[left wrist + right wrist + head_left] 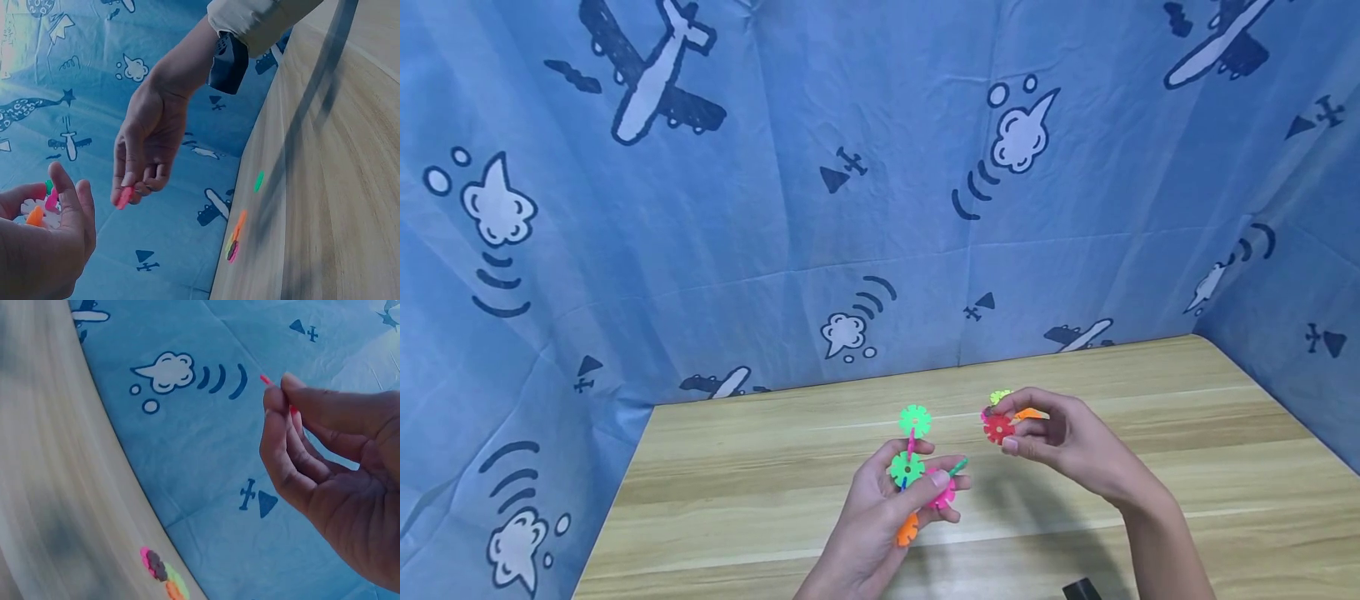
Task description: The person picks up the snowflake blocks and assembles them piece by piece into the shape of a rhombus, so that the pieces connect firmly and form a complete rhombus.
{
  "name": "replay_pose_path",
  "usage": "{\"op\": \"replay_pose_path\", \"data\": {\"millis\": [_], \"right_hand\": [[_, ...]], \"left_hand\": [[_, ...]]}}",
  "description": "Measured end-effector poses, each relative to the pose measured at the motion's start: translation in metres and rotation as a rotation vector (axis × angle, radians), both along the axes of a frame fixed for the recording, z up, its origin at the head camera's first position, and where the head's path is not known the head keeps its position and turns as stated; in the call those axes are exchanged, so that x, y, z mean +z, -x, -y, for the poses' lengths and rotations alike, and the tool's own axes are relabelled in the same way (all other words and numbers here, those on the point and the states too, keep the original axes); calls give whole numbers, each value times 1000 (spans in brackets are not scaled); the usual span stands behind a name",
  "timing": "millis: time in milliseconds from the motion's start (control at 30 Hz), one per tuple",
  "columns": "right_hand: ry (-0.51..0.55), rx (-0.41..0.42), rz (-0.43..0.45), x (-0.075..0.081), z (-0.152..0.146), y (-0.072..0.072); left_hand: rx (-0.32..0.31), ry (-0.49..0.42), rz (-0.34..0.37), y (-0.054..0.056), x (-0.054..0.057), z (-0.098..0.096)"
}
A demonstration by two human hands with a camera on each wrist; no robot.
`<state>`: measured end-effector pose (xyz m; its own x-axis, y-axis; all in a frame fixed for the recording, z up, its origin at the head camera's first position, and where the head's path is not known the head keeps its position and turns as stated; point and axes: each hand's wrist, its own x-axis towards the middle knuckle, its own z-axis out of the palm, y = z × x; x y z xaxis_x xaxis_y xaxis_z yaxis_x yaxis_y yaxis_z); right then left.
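Pinched by the right hand point(1070, 440) at lower right, the red notched disc point(997, 437) may slip if pushed, while over-squeezing may unseat linked discs point(901, 467) the left hand point(874, 510) grips.

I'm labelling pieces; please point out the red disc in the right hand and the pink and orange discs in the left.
Red disc point(998, 436): head view, just below its centre hole.
Pink disc point(942, 496): head view, visible lower part.
Orange disc point(907, 530): head view, middle of its visible face.
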<state>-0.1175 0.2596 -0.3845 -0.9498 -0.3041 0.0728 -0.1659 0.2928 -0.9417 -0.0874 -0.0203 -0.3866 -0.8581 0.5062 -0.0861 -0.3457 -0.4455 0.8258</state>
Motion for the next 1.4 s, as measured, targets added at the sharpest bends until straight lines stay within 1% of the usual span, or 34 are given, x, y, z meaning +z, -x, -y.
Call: {"op": "replay_pose_path", "data": {"millis": [100, 200, 467, 800, 967, 1200, 1400], "right_hand": [[44, 56, -18, 1, 0, -1], [72, 86, -35, 2, 1, -2], [89, 104, -66, 6, 4, -6], [152, 165, -80, 9, 10, -8], [197, 197, -77, 9, 13, -9], [215, 191, -48, 9, 19, -9], [248, 230, -28, 8, 22, -8]], "left_hand": [[-1, -3, -3, 0, -1, 0], [-1, -6, -1, 0, -2, 0], [1, -6, -4, 0, -4, -1], [7, 2, -12, 0, -4, -2], [5, 3, -20, 0, -4, -1], [6, -10, -16, 0, -5, 0], [6, -7, -18, 0, -4, 1]]}}
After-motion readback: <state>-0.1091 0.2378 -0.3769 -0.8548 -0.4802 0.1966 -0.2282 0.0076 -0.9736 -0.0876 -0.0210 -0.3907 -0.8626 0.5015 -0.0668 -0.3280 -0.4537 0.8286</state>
